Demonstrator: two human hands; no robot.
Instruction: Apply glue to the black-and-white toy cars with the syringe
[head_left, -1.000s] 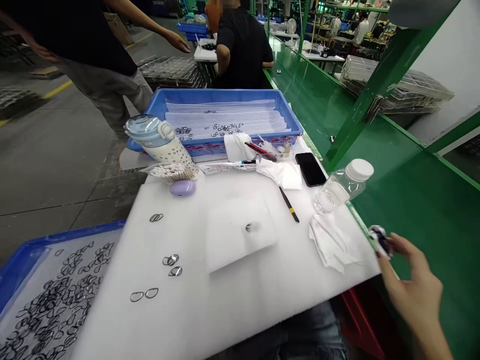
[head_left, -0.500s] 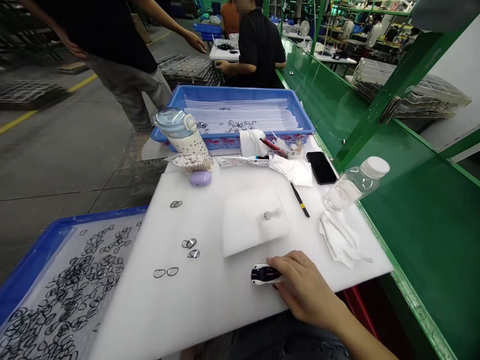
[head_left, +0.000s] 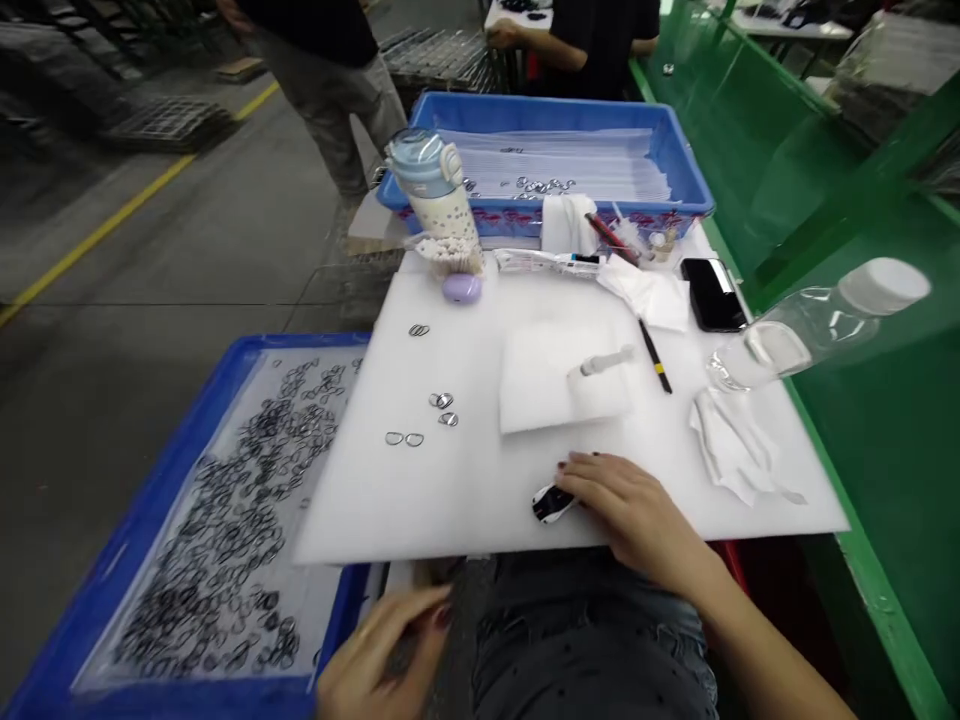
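Observation:
My right hand (head_left: 634, 505) rests at the front of the white foam board (head_left: 480, 500). Its fingers close over the right end of a small, smooth black-and-white object (head_left: 553, 504) whose kind I cannot make out. Below the board's front edge, my left hand (head_left: 386, 650) is beside my lap, blurred. Thumb and forefinger come together there by dark cloth (head_left: 465, 625); whatever is between them is hidden. A smaller white foam pad (head_left: 536, 385) carries a clear syringe-like tube (head_left: 606, 360). Thin dark-rimmed rings (head_left: 442, 400) lie in small groups on the left.
A blue tray (head_left: 180, 430) at lower left holds many rings; a blue bin (head_left: 540, 110) stands behind. Around the board are a tumbler (head_left: 435, 190), cotton swabs (head_left: 446, 252), purple case (head_left: 462, 289), tweezers (head_left: 656, 357), phone (head_left: 714, 295), clear bottle (head_left: 795, 330) and tissue (head_left: 739, 445). People are beyond.
The view has tilted down and turned left. My left hand has come into view at the bottom. The black-and-white object has turned slightly under my right hand, nearer the board's front edge.

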